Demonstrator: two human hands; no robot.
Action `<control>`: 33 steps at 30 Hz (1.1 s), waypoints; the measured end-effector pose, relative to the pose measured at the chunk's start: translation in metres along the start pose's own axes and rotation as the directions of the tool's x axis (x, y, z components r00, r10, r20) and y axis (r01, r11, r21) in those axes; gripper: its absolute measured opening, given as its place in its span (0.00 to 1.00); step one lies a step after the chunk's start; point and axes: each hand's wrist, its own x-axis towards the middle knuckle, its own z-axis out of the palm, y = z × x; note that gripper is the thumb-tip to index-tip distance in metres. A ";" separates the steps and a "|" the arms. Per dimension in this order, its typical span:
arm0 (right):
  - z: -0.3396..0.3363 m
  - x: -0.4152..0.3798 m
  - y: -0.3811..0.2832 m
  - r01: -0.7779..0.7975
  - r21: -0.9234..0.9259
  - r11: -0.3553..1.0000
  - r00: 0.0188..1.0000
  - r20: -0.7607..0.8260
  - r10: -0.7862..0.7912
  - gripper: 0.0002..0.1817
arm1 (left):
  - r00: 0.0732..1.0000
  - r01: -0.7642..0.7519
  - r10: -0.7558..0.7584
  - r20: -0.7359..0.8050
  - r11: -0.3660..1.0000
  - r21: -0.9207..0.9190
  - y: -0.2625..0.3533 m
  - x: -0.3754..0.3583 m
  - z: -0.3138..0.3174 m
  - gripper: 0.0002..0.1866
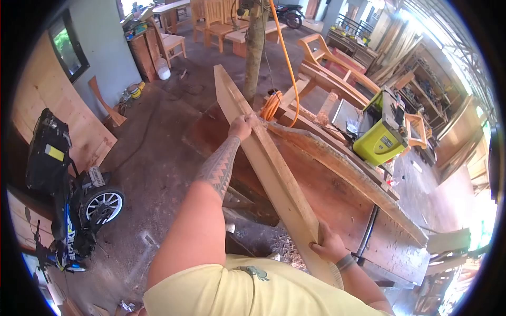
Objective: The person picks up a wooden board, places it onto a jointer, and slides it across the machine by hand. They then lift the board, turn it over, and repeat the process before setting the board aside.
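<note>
A long pale wooden plank (263, 158) runs from the near right up to the far middle, lifted at an angle above a big reddish slab workbench (337, 195). My left hand (241, 127) is stretched out and grips the plank's left edge about halfway along. My right hand (327, 245), with a band on the wrist, clasps the plank's near end close to my body.
A lime-green benchtop machine (380, 134) stands at the bench's far right. An orange hose (284, 58) hangs by a wooden post (254, 47). A motorbike (68, 205) is parked at the left on the concrete floor. Wooden chairs and stacked timber fill the back.
</note>
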 end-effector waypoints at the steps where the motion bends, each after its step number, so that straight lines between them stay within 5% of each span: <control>1: -0.001 -0.002 -0.004 -0.037 0.021 0.999 0.999 0.016 0.036 0.53 | 0.997 -0.070 0.070 -0.019 0.997 -0.037 -0.008 -0.005 0.003 0.35; 5: 0.006 0.000 0.005 0.005 -0.050 0.999 0.996 -0.084 -0.010 0.54 | 0.896 -0.430 0.404 -0.185 0.892 -0.137 -0.055 0.015 0.022 0.30; 8: 0.008 -0.003 -0.010 -0.070 -0.065 0.995 0.993 -0.100 0.063 0.54 | 0.927 0.019 0.185 0.326 0.844 -0.536 -0.041 0.026 -0.023 0.33; 10: 0.012 -0.003 -0.006 -0.088 -0.068 0.994 0.990 -0.113 0.079 0.54 | 0.954 -0.145 0.232 0.191 0.912 -0.384 -0.063 0.100 -0.018 0.39; 12: 0.008 0.001 -0.003 -0.106 -0.094 0.990 0.989 -0.114 0.095 0.53 | 0.950 0.312 -0.275 0.146 0.851 -0.423 -0.030 0.137 -0.046 0.44; 15: 0.012 0.001 0.002 -0.147 -0.137 0.980 0.984 -0.119 0.131 0.52 | 0.953 0.301 -0.283 0.108 0.926 -0.228 -0.030 0.177 -0.058 0.45; 18: 0.018 -0.003 0.007 -0.169 -0.152 0.974 0.981 -0.119 0.152 0.52 | 0.990 0.069 -0.072 -0.118 0.997 -0.024 -0.059 0.197 -0.032 0.43; 24: 0.012 0.003 -0.007 -0.211 -0.122 0.970 0.974 -0.109 0.198 0.50 | 0.977 -0.207 0.198 -0.085 0.971 -0.116 -0.075 0.191 -0.039 0.39; 27: 0.009 0.005 -0.012 -0.215 -0.148 0.965 0.974 -0.109 0.201 0.50 | 0.975 -0.202 0.175 -0.139 0.954 -0.221 -0.064 0.175 -0.040 0.39; 30: 0.008 0.005 -0.020 -0.248 -0.141 0.958 0.967 -0.094 0.236 0.51 | 0.940 0.285 -0.202 0.275 0.909 -0.306 -0.024 0.153 -0.068 0.38; 33: 0.009 0.005 -0.017 -0.262 -0.150 0.953 0.964 -0.077 0.253 0.51 | 0.986 0.059 -0.003 0.168 0.942 -0.331 -0.074 0.186 -0.033 0.35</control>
